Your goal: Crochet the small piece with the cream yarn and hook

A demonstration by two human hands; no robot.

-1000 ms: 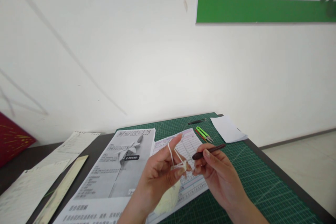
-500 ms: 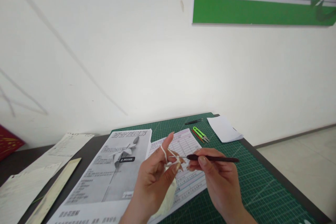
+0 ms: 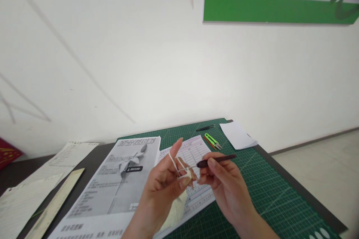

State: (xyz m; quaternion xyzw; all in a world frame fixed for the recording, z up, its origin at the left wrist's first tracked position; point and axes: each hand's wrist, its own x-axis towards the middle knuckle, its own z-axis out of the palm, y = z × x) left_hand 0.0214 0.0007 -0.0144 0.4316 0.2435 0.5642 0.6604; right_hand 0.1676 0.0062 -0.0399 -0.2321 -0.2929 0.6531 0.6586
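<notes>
My left hand (image 3: 165, 183) pinches a small piece of white yarn work (image 3: 187, 174) between thumb and fingers, its index finger raised with a strand of the yarn looped round it. In my right hand (image 3: 224, 179) is a crochet hook with a dark handle (image 3: 217, 161), held between thumb and fingers. The hook's thin metal shaft points left and its tip meets the yarn near my left fingertips. Below my left hand lies a pale yarn ball (image 3: 176, 211), partly hidden by the hand and wrist.
A green cutting mat (image 3: 269, 186) carries a printed picture sheet (image 3: 112, 186), a ruled form (image 3: 196, 149), green thread snips (image 3: 212, 140), black tweezers (image 3: 204, 128) and white paper (image 3: 237, 135). To the left are handwritten sheets (image 3: 64, 160) and a ruler-like strip (image 3: 56, 203). A white wall (image 3: 168, 63) rises behind.
The hook's handle has tilted, its back end now higher and further left. My right hand has shifted slightly left. The whole view has moved a little.
</notes>
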